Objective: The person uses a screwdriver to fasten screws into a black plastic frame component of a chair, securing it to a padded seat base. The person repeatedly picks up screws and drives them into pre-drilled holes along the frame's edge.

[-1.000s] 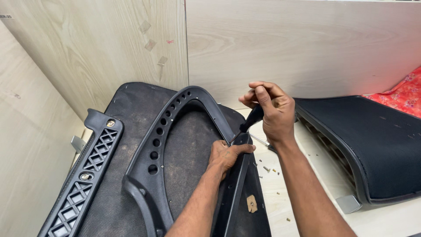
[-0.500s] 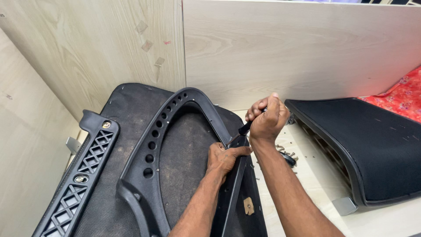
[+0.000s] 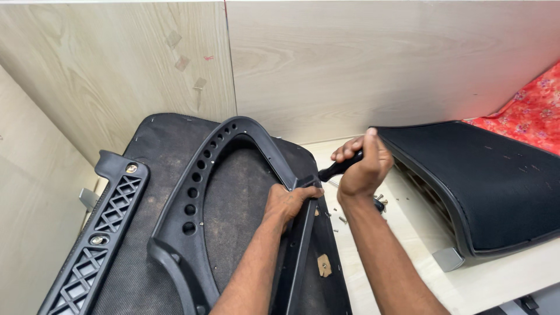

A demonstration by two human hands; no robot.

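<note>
Fingers of the right hand [image 3: 363, 166] curl tight around a black tool handle [image 3: 338, 168], angled toward eight o'clock. At seven o'clock from it, the left hand [image 3: 287, 201] clamps closed on the black plastic frame [image 3: 192, 198], which lies across a dark seat pad [image 3: 157, 146]. Loose screws [image 3: 339, 219] lie at five o'clock of the left hand.

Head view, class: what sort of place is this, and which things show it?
Probably a furniture assembly bench. A black plastic perforated chair frame lies on a black fabric seat pad, loose small metal screws dot the pale wood-grain worktop, boxed by light wood-grain panels.
</note>
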